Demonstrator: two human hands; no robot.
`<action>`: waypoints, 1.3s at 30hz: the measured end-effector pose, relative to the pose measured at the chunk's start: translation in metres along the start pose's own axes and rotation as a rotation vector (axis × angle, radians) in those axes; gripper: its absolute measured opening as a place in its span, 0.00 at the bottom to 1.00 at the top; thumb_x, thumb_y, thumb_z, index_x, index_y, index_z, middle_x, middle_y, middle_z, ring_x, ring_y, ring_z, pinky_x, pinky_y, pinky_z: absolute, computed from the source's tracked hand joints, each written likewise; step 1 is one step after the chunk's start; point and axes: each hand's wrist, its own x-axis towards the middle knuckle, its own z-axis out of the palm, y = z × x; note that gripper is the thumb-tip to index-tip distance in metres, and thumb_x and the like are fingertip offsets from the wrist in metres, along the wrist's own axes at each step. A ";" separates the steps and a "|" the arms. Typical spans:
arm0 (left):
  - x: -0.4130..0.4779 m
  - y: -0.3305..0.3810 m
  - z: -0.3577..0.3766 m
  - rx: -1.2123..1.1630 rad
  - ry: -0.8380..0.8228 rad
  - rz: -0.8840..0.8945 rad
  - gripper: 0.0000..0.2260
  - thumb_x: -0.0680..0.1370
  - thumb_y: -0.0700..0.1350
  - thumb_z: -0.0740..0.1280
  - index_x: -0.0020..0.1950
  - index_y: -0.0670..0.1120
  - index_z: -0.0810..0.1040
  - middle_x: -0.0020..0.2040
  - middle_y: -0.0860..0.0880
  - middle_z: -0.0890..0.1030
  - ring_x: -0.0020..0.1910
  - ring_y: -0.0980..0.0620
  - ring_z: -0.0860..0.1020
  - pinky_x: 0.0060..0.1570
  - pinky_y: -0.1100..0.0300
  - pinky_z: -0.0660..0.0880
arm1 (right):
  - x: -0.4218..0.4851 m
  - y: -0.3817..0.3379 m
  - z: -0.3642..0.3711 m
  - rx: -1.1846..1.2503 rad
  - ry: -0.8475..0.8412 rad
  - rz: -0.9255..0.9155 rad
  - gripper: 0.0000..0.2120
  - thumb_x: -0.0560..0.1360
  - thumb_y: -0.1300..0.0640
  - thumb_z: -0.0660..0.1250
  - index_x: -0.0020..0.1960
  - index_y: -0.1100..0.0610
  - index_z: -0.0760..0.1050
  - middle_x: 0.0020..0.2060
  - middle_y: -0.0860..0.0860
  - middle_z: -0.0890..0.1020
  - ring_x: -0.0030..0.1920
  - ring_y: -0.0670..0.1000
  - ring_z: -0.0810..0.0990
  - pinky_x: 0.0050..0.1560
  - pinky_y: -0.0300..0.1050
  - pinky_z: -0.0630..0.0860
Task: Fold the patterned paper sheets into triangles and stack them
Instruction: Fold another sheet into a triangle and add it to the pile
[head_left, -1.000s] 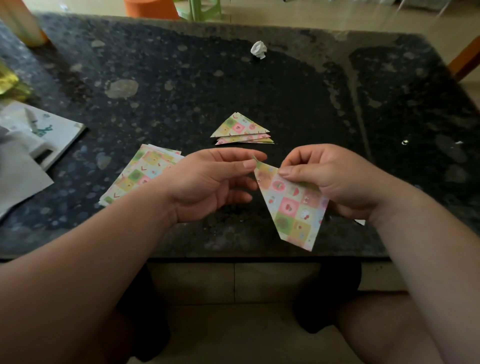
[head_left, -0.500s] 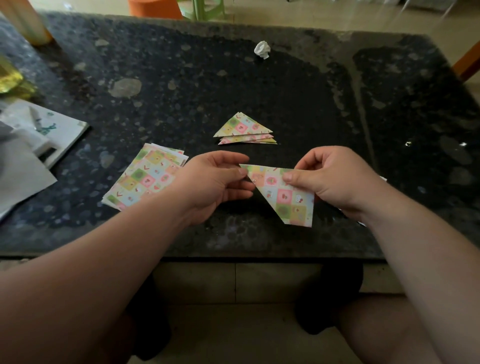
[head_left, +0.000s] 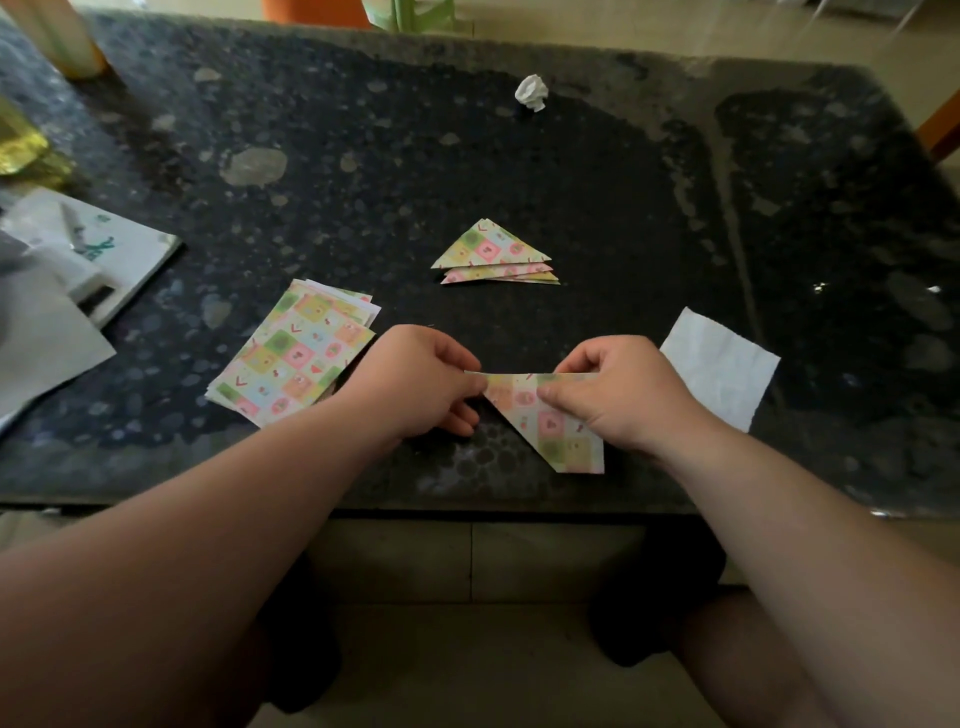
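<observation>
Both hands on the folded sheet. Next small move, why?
Probably press the crease flat with the right hand: both it and the left hand pinch the pastel patterned paper triangle at its top edge, apart from the stack of folded patterned triangles.

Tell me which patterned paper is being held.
The folded triangle at the near table edge: left hand and right hand both pinch its top edge. The unfolded pile at left and the finished triangle stack farther back lie ungripped.
</observation>
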 end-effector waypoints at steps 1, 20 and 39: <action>-0.001 0.001 -0.002 0.053 0.000 0.003 0.04 0.78 0.42 0.74 0.50 0.46 0.80 0.35 0.44 0.86 0.34 0.47 0.86 0.41 0.52 0.84 | 0.000 -0.001 0.000 -0.015 -0.001 -0.002 0.06 0.75 0.51 0.77 0.43 0.48 0.81 0.43 0.43 0.82 0.44 0.43 0.81 0.38 0.41 0.79; -0.067 -0.064 0.031 1.095 0.051 0.575 0.43 0.80 0.70 0.50 0.81 0.44 0.36 0.82 0.45 0.36 0.80 0.46 0.33 0.78 0.50 0.36 | -0.001 -0.008 0.019 -0.194 0.121 -0.011 0.10 0.73 0.49 0.76 0.37 0.52 0.80 0.35 0.49 0.81 0.38 0.48 0.79 0.33 0.44 0.74; -0.056 -0.062 0.035 1.179 -0.018 0.554 0.42 0.81 0.71 0.45 0.80 0.43 0.32 0.81 0.45 0.31 0.79 0.47 0.29 0.80 0.48 0.36 | 0.001 -0.014 0.025 -0.275 0.130 -0.065 0.10 0.74 0.53 0.75 0.39 0.52 0.76 0.39 0.49 0.80 0.40 0.47 0.77 0.31 0.42 0.68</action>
